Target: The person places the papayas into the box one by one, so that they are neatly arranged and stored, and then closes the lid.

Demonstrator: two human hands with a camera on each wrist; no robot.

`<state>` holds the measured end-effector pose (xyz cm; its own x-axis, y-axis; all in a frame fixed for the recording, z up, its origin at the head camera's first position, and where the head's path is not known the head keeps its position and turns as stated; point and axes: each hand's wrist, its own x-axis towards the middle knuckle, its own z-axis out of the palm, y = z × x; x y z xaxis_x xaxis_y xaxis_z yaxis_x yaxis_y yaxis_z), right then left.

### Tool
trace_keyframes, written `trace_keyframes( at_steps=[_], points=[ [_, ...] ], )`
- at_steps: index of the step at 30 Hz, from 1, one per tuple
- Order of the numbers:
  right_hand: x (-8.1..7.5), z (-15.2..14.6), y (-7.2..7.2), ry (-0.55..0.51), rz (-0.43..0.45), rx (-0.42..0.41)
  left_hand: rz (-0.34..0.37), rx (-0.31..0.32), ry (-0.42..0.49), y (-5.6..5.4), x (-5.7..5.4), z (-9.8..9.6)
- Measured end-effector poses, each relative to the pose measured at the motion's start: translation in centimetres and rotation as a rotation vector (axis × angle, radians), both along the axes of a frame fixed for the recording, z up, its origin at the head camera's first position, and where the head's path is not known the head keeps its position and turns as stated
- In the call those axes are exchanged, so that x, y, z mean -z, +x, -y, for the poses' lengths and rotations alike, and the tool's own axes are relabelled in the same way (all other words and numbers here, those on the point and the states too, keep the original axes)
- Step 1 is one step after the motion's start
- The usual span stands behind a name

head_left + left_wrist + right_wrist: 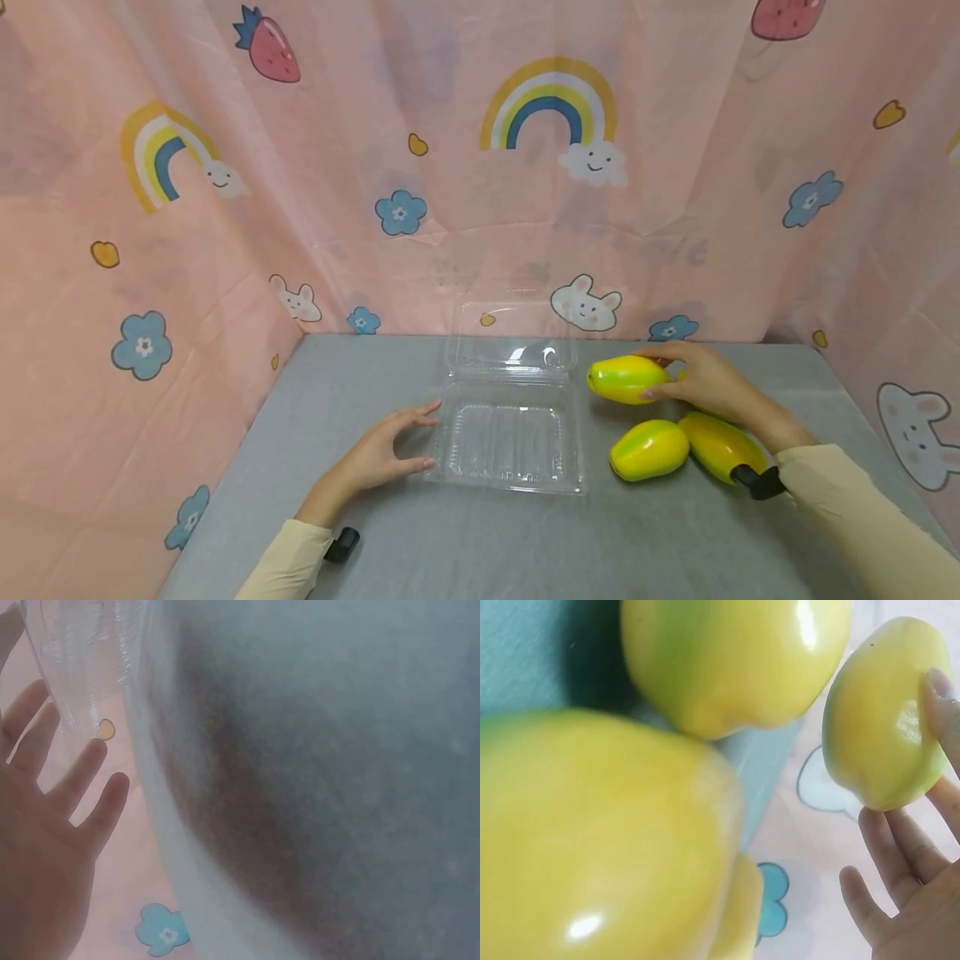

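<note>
Head view: 1 yellow-green fruit (622, 379) is pinched by the right hand (708, 383), right of the clear container (501, 442); 2 other fruits (649, 451) are seen nearer on the table (510, 546). The left hand (381, 450) is held spread beside the container's left edge.

A box (506, 440) is lying on the table (480, 550), its lid (513, 333) rising behind it, before the curtain (450, 83). The left hand (386, 448) is hovering left of the box, fingertips by its rim. Right of the box, the right hand (708, 385) is holding one fruit (622, 379). Before that, a front fruit (649, 450) is lying on the table, with a right fruit (720, 446) sitting just beside it. A fourth fruit (739, 919) is lying behind the right fruit, mostly hidden.
</note>
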<state>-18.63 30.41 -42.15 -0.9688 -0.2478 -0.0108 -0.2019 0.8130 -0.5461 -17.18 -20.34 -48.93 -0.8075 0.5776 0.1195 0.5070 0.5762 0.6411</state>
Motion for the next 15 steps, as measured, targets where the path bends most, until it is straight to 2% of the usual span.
trace_keyframes(
  at_steps=[7,13,15],
  points=[
    [-0.4,1.6,0.0,-0.028,-0.025,0.0,0.008,0.002,0.001,0.0,-0.1,-0.1],
    [-0.6,3.2,-0.3,-0.057,-0.025,0.025,0.006,-0.043,0.004,0.1,-0.1,-0.3],
    [-0.5,3.6,-0.5,-0.063,-0.029,0.027,-0.016,-0.06,0.005,0.3,-0.1,-0.3]
  ],
)
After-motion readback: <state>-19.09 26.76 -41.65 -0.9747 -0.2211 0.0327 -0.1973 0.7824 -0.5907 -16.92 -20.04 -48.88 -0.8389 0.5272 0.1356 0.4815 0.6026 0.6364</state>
